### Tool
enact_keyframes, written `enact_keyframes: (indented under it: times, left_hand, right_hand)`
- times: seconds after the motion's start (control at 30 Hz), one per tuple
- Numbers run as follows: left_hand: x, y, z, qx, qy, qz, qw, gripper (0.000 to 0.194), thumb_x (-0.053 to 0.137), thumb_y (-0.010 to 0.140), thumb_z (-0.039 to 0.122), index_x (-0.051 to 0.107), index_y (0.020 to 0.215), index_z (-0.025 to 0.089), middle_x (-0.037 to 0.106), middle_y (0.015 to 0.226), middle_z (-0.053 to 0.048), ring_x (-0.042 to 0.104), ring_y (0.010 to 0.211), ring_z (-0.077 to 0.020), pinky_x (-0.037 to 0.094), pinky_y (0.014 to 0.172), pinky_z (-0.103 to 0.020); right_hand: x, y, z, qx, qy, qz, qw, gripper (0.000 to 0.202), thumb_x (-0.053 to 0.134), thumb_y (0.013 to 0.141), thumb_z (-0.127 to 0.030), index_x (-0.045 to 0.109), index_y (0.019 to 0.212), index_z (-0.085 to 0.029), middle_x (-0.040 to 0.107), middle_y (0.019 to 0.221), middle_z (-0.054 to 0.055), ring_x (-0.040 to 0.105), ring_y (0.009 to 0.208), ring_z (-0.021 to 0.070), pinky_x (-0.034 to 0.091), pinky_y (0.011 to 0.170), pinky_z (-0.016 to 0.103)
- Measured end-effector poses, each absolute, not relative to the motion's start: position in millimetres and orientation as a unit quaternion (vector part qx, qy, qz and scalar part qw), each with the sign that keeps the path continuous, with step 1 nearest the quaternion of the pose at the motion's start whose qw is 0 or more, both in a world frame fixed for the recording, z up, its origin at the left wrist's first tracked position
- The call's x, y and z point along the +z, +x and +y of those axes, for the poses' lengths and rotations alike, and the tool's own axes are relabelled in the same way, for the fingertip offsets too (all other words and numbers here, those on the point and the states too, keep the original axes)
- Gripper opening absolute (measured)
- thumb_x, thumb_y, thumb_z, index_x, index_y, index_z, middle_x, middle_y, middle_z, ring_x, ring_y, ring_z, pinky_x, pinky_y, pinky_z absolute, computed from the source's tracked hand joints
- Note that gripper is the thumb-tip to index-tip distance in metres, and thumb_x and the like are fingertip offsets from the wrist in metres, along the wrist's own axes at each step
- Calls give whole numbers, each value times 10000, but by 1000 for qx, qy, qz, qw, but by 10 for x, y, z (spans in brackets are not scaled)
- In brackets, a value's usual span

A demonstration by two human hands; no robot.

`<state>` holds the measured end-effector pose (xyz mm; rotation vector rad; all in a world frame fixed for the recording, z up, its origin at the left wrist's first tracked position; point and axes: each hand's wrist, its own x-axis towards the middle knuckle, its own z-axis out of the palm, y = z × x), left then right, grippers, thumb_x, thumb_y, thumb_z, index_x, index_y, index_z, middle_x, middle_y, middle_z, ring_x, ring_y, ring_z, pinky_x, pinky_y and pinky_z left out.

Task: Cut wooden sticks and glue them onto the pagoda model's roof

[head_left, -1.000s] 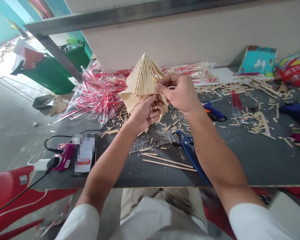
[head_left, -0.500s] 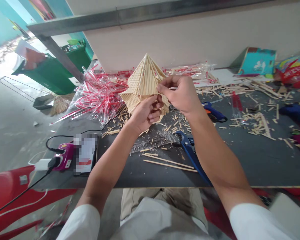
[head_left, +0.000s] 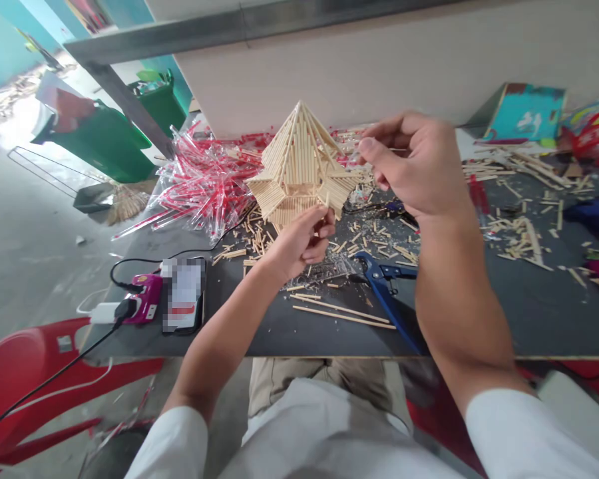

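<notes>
A star-shaped model made of thin pale wooden sticks (head_left: 299,156) is held up in front of me over the table, its long point upward. My left hand (head_left: 307,241) is closed around its lower right part; the fingertips cover the spot where they grip. A short stick end (head_left: 328,198) shows just above those fingers. Off to the right of the model, my right hand (head_left: 412,163) is raised and apart from it, thumb and fingers pinched together. Whatever sits in that pinch, if anything, is too small to make out.
Blue-handled cutters (head_left: 387,299), long loose sticks (head_left: 342,317) and a clear ruler lie before me. Stick offcuts are scattered about. Red-and-clear plastic wrappers (head_left: 204,179) heap at the back left. A phone (head_left: 184,296) and a purple power adapter (head_left: 147,299) with cords are at left.
My right hand has drawn away from the model, to the right. The model has turned to show its open middle more squarely, and my left hand still holds it. The view has shifted slightly.
</notes>
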<state>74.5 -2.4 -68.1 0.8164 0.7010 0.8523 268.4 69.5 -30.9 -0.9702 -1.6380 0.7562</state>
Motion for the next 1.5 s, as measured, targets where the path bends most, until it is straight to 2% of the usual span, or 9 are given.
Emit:
enact_keyframes:
  times: [0.13,0.33,0.5,0.6,0.67,0.73,1.0,1.27,1.5]
  left_hand:
    - [-759,695,-176,371,441,364,732,271,443,1074,338,497,852,193,370,676,76,273,361,1,178,338,-152]
    - [-977,501,-381,351,597,423,584,287,457,1068,435,513,900,209,366,692,70,351,393,-29,276,379,-188]
    - [-1193,437,-444,292,674,481,479,303,426,1073,436,529,902,207,375,656,59,375,526,-80,295,515,-212]
    - [-1262,450,-438,275,712,478,435,310,421,1073,393,541,871,191,410,671,46,373,603,-96,289,584,-226]
    - [-1285,460,-429,269,727,468,425,317,414,1076,380,561,876,183,428,681,42,375,623,-99,287,606,-231]
    - [-1300,466,-422,261,722,468,437,312,416,1075,380,597,915,182,423,665,46,369,601,-96,280,592,-231]
    - [-1351,467,-395,286,640,473,533,261,468,1053,407,589,1207,235,356,650,61,311,489,-87,232,477,-218]
    - [-1451,472,-370,313,605,467,564,223,486,1050,383,555,1218,254,373,658,63,304,457,-70,237,439,-201]
    - [-1464,482,-353,323,564,463,602,265,510,1046,408,507,1265,259,361,694,78,287,420,-44,258,399,-182]
  right_hand:
    - [-303,2713,420,307,-406,-701,500,272,763,902,-464,718,967,-204,722,833,26,549,571,93,435,494,253]
    - [-668,2674,-83,315,-406,-791,332,241,713,931,-455,735,1009,-228,713,784,-5,595,630,134,472,588,281]
    - [-980,3044,-510,224,-489,-810,234,274,580,1005,-438,689,1167,-245,727,1163,84,694,990,241,558,891,395]
    - [-1188,3375,-784,141,-577,-797,115,635,640,936,-567,552,1431,-179,593,1427,180,553,1338,374,460,1123,533]
    - [-1337,3544,-937,88,-616,-782,39,964,717,828,-667,423,1543,-90,501,1500,258,478,1391,458,420,1146,604]
    - [-1465,3643,-1037,60,-619,-783,6,1095,719,793,-717,361,1572,-35,457,1520,292,446,1406,474,410,1158,600]
    - [-1566,3591,-1023,18,-598,-801,3,890,607,895,-596,392,1537,-18,501,1447,292,472,1353,452,422,1143,566]
    - [-1450,3334,-1093,-43,-629,-776,-34,655,420,991,-365,439,1470,82,577,1249,334,580,1123,472,505,938,559]
    - [-1164,3253,-960,284,-616,-734,40,421,375,1045,-514,620,1218,-219,700,1141,113,683,1037,303,514,876,423]
